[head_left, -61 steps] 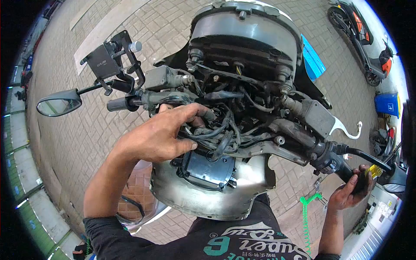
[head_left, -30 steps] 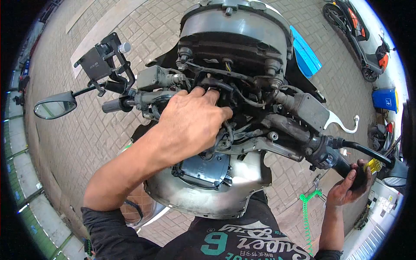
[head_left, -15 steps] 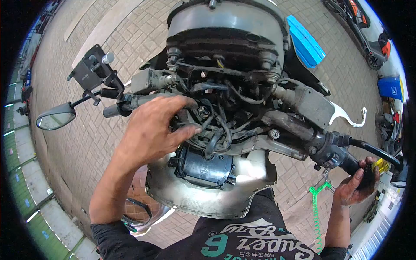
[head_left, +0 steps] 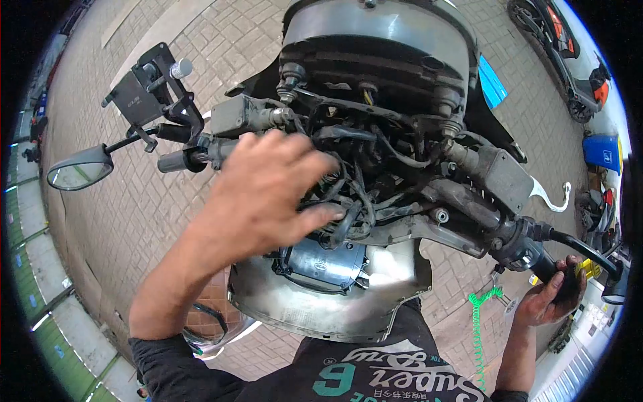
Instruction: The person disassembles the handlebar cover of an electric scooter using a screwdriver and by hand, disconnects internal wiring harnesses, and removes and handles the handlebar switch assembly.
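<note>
My left hand (head_left: 264, 191) is over the bundle of black cables (head_left: 358, 194) at the centre of a stripped scooter front. Its thumb and fingers are apart and a little blurred, with nothing visible gripped between them; whether the fingertips touch the cables is hard to tell. My right hand (head_left: 552, 295), its fingers dirty, is wrapped round the right handlebar grip (head_left: 546, 266). Below the cables, a black rectangular box (head_left: 325, 262) sits in the pale inner panel (head_left: 295, 311). The round headlight housing (head_left: 378, 40) stands at the front.
A mirror (head_left: 80, 167) and a phone holder (head_left: 140, 97) stick out at the left. The right brake lever (head_left: 552, 197) is white. A coiled green hose (head_left: 477, 328) hangs near my right arm. A blue bin (head_left: 601, 153) and a kick scooter (head_left: 569, 74) stand along the right.
My left hand has moved slightly right and up over the cables. The handlebar and headlight housing have turned a little and shifted right in view. My right hand stays on the grip.
</note>
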Available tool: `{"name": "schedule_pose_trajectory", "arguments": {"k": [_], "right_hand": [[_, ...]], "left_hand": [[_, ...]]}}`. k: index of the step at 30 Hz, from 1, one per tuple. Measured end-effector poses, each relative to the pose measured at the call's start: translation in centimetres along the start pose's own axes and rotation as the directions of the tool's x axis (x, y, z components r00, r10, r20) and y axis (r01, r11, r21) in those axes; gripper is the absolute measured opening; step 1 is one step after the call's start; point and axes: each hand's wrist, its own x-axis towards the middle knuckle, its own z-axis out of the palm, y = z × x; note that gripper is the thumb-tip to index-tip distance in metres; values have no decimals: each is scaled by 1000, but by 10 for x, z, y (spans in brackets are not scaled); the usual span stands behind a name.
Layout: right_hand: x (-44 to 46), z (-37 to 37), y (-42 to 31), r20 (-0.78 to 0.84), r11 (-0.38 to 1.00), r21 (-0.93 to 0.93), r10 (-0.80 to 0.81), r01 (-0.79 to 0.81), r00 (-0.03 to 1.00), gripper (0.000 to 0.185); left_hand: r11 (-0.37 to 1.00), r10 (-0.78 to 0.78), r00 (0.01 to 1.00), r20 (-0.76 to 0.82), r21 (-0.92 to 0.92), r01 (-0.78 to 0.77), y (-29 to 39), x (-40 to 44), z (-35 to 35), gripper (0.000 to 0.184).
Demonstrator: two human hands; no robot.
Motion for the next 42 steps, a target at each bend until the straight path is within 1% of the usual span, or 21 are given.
{"name": "schedule_pose_trajectory", "arguments": {"k": [2,3,6,7,10,11,14,15,18,19,22,23,26,27,30,31,33,35,37,40,42], "right_hand": [[0,-1,2,-23,1000,-7,5,-5,1000,43],[0,-2,3,-25,1000,-7,9,-9,1000,43],[-1,-5,5,-30,1000,-7,21,-21,999,42],[-2,-7,6,-30,1000,-5,25,-25,999,41],[-1,-4,4,-55,999,-28,20,-22,998,41],[0,-2,3,-69,999,-39,16,-19,997,40],[1,0,2,-64,1000,-10,20,-20,998,41],[0,-1,1,-72,1000,-13,24,-25,997,40],[4,1,3,-79,999,-2,35,-35,996,40],[5,2,2,-74,999,7,36,-36,997,39],[3,2,1,-87,999,18,38,-36,996,39],[3,2,2,-92,999,20,40,-38,995,39],[2,1,2,-98,999,-11,36,-37,995,40],[1,1,1,-97,999,-15,37,-39,995,40],[3,4,-1,-91,999,-13,37,-38,995,40],[3,4,-1,-87,999,-5,38,-38,996,40],[1,2,-3,-76,998,-10,63,-64,995,40],[0,0,-6,-76,994,-38,100,-103,992,40],[-2,-3,-2,-64,995,-25,95,-97,993,40],[2,-2,-2,-44,997,-7,73,-73,996,41],[4,-1,-2,-33,998,-2,66,-66,997,41]], "left_hand": [[999,30,997,67,23,-31,6,2,5,34],[1000,-16,991,136,-3,17,6,3,7,33],[995,-37,997,-64,95,43,-8,6,4,26],[997,-65,985,-162,25,70,-9,8,6,22],[984,54,938,-343,176,7,-12,21,17,25],[952,129,957,-259,302,-47,-12,21,11,22],[944,232,954,-189,280,-174,-22,16,7,17],[938,235,959,-160,297,-180,-22,14,9,12],[944,233,971,-49,251,-213,-23,17,10,15],[960,196,981,6,200,-193,-20,18,9,17],[969,91,977,195,207,-132,3,21,8,18],[963,115,977,177,221,-153,7,24,9,19],[987,122,964,235,78,-144,1,34,8,19],[992,106,970,221,46,-119,2,35,10,19],[992,68,941,330,75,-98,3,44,17,18],[995,59,941,334,60,-84,0,48,16,18],[998,40,936,349,21,-51,-5,55,15,17],[1000,-13,929,371,-1,14,-3,62,13,18],[997,-63,919,389,-23,78,2,67,9,19],[990,-95,922,376,-62,127,2,67,12,20],[985,-121,908,400,-63,159,1,69,12,21]]}}
